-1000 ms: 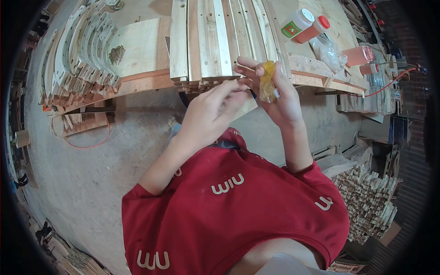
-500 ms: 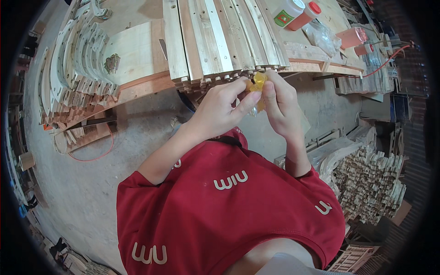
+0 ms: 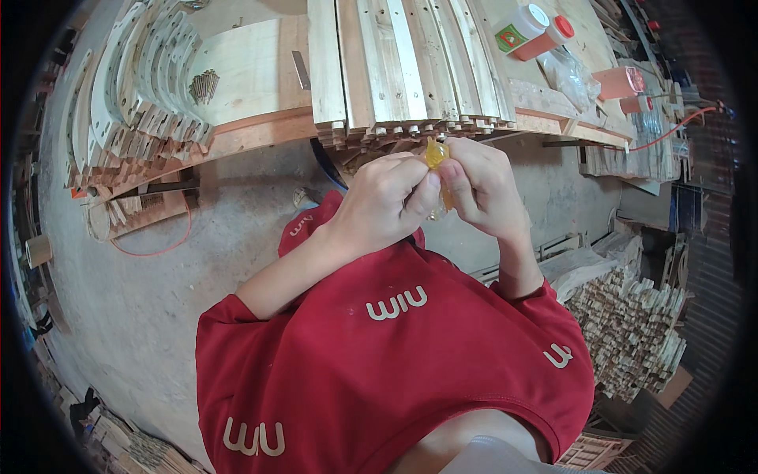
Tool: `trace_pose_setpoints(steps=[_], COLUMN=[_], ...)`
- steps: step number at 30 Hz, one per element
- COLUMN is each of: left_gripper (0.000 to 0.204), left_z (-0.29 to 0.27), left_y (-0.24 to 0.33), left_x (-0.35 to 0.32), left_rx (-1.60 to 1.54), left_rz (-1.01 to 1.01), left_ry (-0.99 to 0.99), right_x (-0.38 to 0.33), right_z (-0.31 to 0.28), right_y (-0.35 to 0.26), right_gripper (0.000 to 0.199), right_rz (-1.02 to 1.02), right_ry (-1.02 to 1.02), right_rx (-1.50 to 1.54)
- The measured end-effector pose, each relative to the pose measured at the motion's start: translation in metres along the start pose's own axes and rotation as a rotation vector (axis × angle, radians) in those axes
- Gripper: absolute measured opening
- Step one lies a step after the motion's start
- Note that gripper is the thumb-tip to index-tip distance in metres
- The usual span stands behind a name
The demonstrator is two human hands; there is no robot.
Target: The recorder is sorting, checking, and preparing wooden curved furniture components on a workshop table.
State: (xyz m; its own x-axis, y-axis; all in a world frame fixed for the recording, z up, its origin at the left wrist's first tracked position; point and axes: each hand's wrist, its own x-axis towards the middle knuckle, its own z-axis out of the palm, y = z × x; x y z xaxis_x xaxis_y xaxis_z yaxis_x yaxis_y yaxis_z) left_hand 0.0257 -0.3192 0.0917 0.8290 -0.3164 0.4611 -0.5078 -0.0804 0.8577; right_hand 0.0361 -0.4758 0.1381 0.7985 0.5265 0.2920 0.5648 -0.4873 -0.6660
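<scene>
Just in front of the near ends of the stacked wooden slats (image 3: 387, 67), a crinkled yellow translucent plastic packet (image 3: 437, 153) was held up between the person's two hands. The left hand (image 3: 384, 197) pinched it from one side, thumb against curled fingers; the right hand (image 3: 483, 183) did likewise from the other, its thumb pressed flat on the plastic. Both sets of fingers were closed, with no visible gap beyond the packet's thickness. The packet seemed to be in the middle of being handled: the grip was made, but no tear or contents could be made out, so whether it was opened could not be told. It had not been set down.

The hands themselves hid most of the packet. Behind them, the slats' pegged ends jutted past the edge of the counter (image 3: 264, 126). To the left lay a thin metal strip (image 3: 302, 69), a small heap of screws (image 3: 204, 85) and rows of curved, drilled wooden pieces (image 3: 118, 95). To the right stood a white-capped bottle (image 3: 513, 35) and a red-capped bottle (image 3: 545, 41), near a clear plastic bag (image 3: 570, 77) and a pink container (image 3: 618, 83). Lower right, a pile of wooden sticks (image 3: 628, 340) rose beside the person.
</scene>
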Motion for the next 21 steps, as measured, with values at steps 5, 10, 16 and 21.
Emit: trace_pose_setpoints(steps=[5, 10, 16, 21], left_gripper=[0.022, 0.020, 0.020, 0.024], left_z=[-0.005, -0.003, 0.014, 0.018], left_y=[0.004, 0.003, -0.018, -0.031], left_x=[0.007, 0.005, -0.004, -0.004], left_rx=[0.069, -0.049, -0.389, -0.609], left_rz=[-0.119, -0.248, -0.302, -0.384], left_ry=[0.047, 0.061, 0.125, 0.194], right_x=[0.008, 0.004, 0.007, 0.015], right_z=[0.003, 0.015, 0.013, 0.022], right_y=[0.006, 0.003, 0.000, 0.005], right_gripper=[0.014, 0.021, 0.035, 0.031], right_rz=[0.035, 0.073, 0.447, 0.424], right_ry=[0.111, 0.212, -0.085, -0.046], right_rx=[-0.106, -0.089, 0.317, 0.279])
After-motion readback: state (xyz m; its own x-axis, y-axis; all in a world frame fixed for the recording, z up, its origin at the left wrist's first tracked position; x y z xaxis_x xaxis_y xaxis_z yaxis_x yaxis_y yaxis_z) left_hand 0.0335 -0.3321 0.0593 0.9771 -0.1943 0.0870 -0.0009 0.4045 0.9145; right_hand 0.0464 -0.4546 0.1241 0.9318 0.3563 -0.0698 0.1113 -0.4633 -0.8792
